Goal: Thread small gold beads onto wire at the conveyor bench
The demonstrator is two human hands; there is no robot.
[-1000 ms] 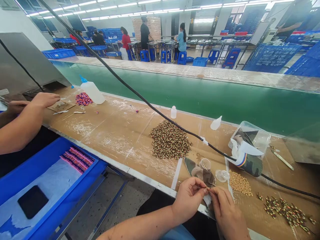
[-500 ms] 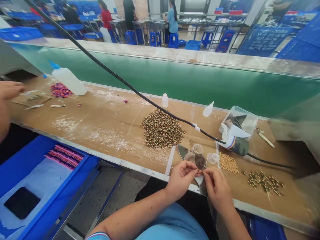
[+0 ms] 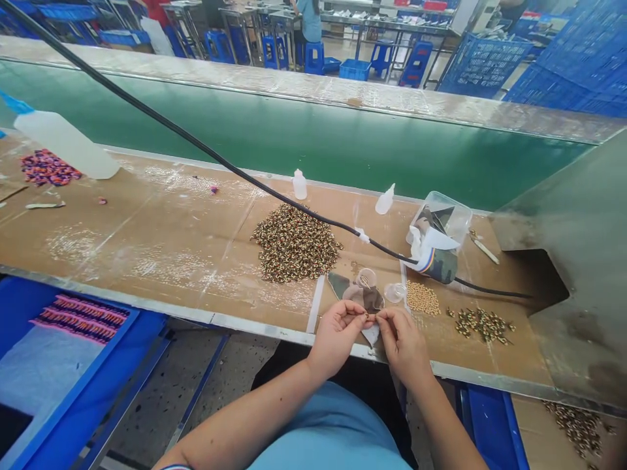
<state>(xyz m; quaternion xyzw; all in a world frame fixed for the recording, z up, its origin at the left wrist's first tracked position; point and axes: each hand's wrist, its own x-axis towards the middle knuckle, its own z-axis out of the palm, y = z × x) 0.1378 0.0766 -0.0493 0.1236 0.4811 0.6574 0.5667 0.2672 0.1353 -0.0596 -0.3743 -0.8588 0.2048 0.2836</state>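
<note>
My left hand point(image 3: 337, 336) is closed in a pinch on a small gold-and-dark piece point(image 3: 367, 316) at the table's front edge. Fingertips of my right hand point(image 3: 404, 343) are pinched together right beside it, and what they hold is too small to make out. Under and behind the fingers lies a camouflage cloth point(image 3: 339, 285) with a small clear cup point(image 3: 366, 278) on it. Another clear cup point(image 3: 393, 292) is just right of the cloth. Tan beads point(image 3: 422, 298) are heaped beyond my right hand, and a small pile of gold-and-dark pieces point(image 3: 482, 324) lies farther right.
A large heap of similar pieces point(image 3: 296, 243) lies left of the cloth. A black cable point(image 3: 215, 149) crosses above the table. Two small white bottles, a clear plastic box point(image 3: 453, 212) and a large white jug point(image 3: 63, 145) stand farther back. A metal panel point(image 3: 578, 261) bounds the right side.
The view has swung right, so the table things appear farther left. A co-worker's hand at the left has left the view. Both my hands stay together in their pinch.
</note>
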